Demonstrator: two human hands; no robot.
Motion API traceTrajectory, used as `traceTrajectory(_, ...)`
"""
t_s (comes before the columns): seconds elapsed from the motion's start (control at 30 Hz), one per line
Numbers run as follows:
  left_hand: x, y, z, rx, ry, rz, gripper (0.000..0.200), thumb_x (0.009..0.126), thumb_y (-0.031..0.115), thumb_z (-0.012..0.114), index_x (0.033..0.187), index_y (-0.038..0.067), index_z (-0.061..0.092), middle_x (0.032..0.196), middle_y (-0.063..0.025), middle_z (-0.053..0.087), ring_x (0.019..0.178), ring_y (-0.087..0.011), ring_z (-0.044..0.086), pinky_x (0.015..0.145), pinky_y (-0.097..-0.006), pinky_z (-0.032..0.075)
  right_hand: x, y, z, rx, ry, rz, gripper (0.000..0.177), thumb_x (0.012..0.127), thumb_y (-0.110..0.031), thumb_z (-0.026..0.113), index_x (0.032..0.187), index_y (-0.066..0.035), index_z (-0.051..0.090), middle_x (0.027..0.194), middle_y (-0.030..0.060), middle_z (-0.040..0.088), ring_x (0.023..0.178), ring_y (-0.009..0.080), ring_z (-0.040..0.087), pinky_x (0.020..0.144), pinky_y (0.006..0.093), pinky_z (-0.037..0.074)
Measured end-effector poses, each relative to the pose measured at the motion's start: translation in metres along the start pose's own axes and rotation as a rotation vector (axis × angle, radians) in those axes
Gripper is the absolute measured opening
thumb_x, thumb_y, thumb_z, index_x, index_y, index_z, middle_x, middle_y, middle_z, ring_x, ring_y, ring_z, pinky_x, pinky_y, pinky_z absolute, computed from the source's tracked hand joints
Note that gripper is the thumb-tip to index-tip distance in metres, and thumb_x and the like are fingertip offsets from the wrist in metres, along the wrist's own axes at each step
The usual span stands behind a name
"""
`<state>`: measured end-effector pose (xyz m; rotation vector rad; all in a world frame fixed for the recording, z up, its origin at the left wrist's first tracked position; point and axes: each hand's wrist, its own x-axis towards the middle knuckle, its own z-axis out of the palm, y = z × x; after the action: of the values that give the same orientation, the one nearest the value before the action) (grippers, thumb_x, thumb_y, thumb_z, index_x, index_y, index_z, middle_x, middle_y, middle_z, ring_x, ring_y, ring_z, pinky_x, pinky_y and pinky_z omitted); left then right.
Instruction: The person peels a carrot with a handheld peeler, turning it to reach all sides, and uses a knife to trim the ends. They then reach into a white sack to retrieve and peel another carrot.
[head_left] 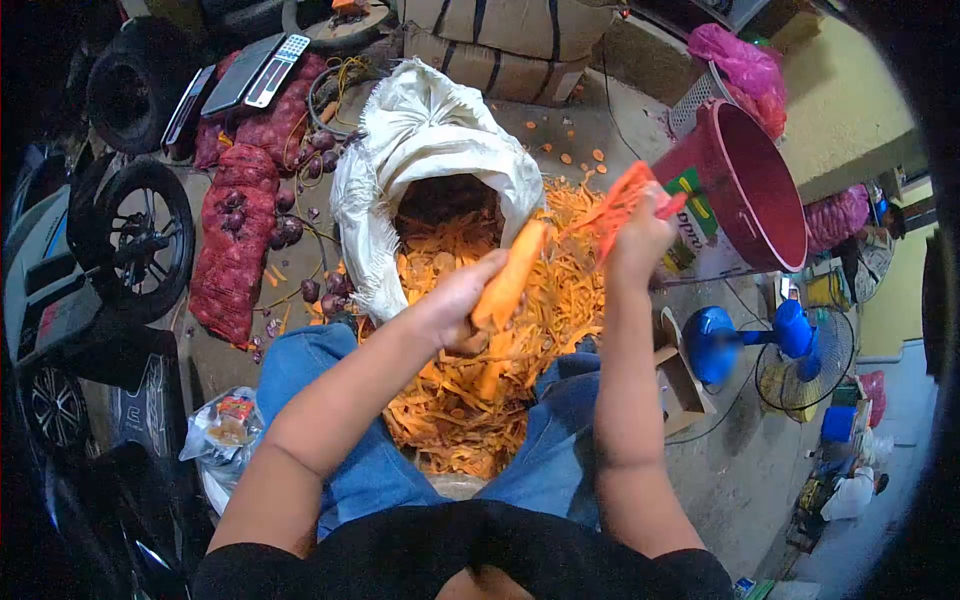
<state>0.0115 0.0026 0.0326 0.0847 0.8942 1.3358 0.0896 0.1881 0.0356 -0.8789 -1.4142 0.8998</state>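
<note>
My left hand (462, 300) is closed around a carrot (513, 274), which is peeled to bright orange and tilts up to the right. Raised to the right of it, my right hand (645, 240) grips a red plastic peeler (622, 207), apart from the carrot; its blade is blurred. Below both hands lies a heap of carrot peelings (455, 400) between my knees, with round carrot slices among them. More peelings spill from the mouth of a white woven sack (375, 185). What lies deeper in the sack is dark.
Red mesh bags of onions (235, 260) lie at left, with a scale (262, 75) on top. A maroon bucket (700, 150) lies tipped at right, near a blue fan (710, 345) and a cardboard box (682, 385). A motorcycle wheel (150, 240) stands far left.
</note>
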Motion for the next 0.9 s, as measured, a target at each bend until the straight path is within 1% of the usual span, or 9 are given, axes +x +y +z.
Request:
traceTrajectory(0.03, 0.006, 0.001, -0.006, -0.033, 0.068, 0.025, 0.036, 0.083, 0.036, 0.031, 0.099, 0.006, 0.043, 0.074, -0.0052, 0.054, 0.064, -0.0138, 0.053, 0.054, -0.0242, 0.044, -0.014, -0.009, 0.011, -0.026, -0.061, -0.173, 0.021, 0.08, -0.019, 0.044, 0.074, 0.0, 0.049, 0.061, 0.0022, 0.048, 0.055, 0.0107, 0.043, 0.052, 0.0254, 0.036)
traceTrajectory(0.2, 0.015, 0.0, -0.008, -0.199, 0.004, 0.126, 0.034, 0.084, 0.033, 0.027, 0.096, 0.009, 0.048, 0.083, -0.0035, 0.056, 0.07, -0.0139, 0.054, 0.061, -0.0283, 0.045, -0.072, -0.038, 0.027, -0.014, -0.409, -0.002, 0.022, 0.081, -0.02, 0.042, 0.073, 0.0, 0.048, 0.059, 0.0072, 0.047, 0.053, 0.015, 0.044, 0.05, 0.0275, 0.035)
traceTrajectory(0.33, 0.016, -0.001, -0.003, -0.28, 0.03, 0.153, 0.034, 0.085, 0.033, 0.026, 0.097, 0.009, 0.047, 0.084, -0.0038, 0.055, 0.069, -0.0137, 0.054, 0.061, -0.0278, 0.045, -0.074, -0.043, 0.029, -0.088, -0.375, -0.043, 0.023, 0.081, -0.019, 0.042, 0.068, 0.0, 0.045, 0.053, 0.0097, 0.045, 0.047, 0.0177, 0.042, 0.045, 0.0307, 0.033)
traceTrajectory(0.57, 0.006, -0.001, 0.005, 0.003, 0.016, 0.174, 0.035, 0.085, 0.034, 0.025, 0.101, 0.009, 0.044, 0.08, -0.0026, 0.053, 0.066, -0.0115, 0.052, 0.052, -0.0261, 0.045, -0.058, -0.041, 0.027, -0.191, -0.252, -0.11, 0.025, 0.08, -0.021, 0.043, 0.067, 0.0, 0.045, 0.052, 0.012, 0.046, 0.047, 0.0214, 0.043, 0.046, 0.0327, 0.033)
traceTrajectory(0.63, 0.0, 0.0, 0.004, 0.303, 0.02, 0.074, 0.035, 0.085, 0.034, 0.026, 0.102, 0.009, 0.043, 0.081, -0.0025, 0.052, 0.066, -0.0109, 0.052, 0.053, -0.0251, 0.045, -0.035, -0.018, 0.024, -0.185, -0.083, -0.178, 0.024, 0.08, -0.021, 0.043, 0.072, 0.001, 0.049, 0.06, 0.0042, 0.048, 0.054, 0.011, 0.043, 0.051, 0.0261, 0.036)
traceTrajectory(0.7, -0.007, -0.024, 0.008, 0.369, -0.109, 0.142, 0.039, 0.085, 0.032, 0.029, 0.114, 0.007, 0.036, 0.09, -0.0031, 0.051, 0.075, -0.0096, 0.05, 0.064, -0.022, 0.042, 0.009, 0.027, 0.003, -0.325, 0.03, -0.012, 0.027, 0.079, -0.023, 0.043, 0.071, 0.003, 0.049, 0.058, 0.0126, 0.049, 0.054, 0.0233, 0.047, 0.055, 0.0332, 0.037)
traceTrajectory(0.73, -0.011, -0.026, 0.012, 0.419, -0.188, 0.168, 0.04, 0.085, 0.031, 0.03, 0.115, 0.006, 0.034, 0.095, -0.0041, 0.049, 0.079, -0.01, 0.049, 0.068, -0.0225, 0.041, 0.012, 0.024, -0.002, -0.329, 0.037, -0.008, 0.027, 0.079, -0.023, 0.043, 0.071, 0.003, 0.049, 0.058, 0.0126, 0.049, 0.054, 0.0233, 0.047, 0.055, 0.0332, 0.037)
traceTrajectory(0.8, -0.017, -0.02, 0.017, 0.475, -0.273, 0.19, 0.041, 0.085, 0.031, 0.03, 0.116, 0.005, 0.033, 0.099, -0.005, 0.048, 0.083, -0.0104, 0.048, 0.071, -0.0231, 0.04, 0.017, 0.016, -0.008, -0.299, 0.138, 0.301, 0.027, 0.08, -0.022, 0.043, 0.074, 0.003, 0.049, 0.06, 0.0122, 0.051, 0.056, 0.0234, 0.048, 0.056, 0.0333, 0.037)
traceTrajectory(0.9, -0.015, -0.004, 0.008, 0.267, -0.072, 0.055, 0.041, 0.085, 0.03, 0.031, 0.116, 0.004, 0.033, 0.105, -0.006, 0.045, 0.09, -0.0118, 0.045, 0.077, -0.0251, 0.037, 0.01, 0.014, -0.004, -0.204, 0.033, 0.088, 0.025, 0.079, -0.022, 0.045, 0.073, 0.003, 0.049, 0.058, 0.0079, 0.049, 0.054, 0.0179, 0.046, 0.053, 0.0305, 0.036)
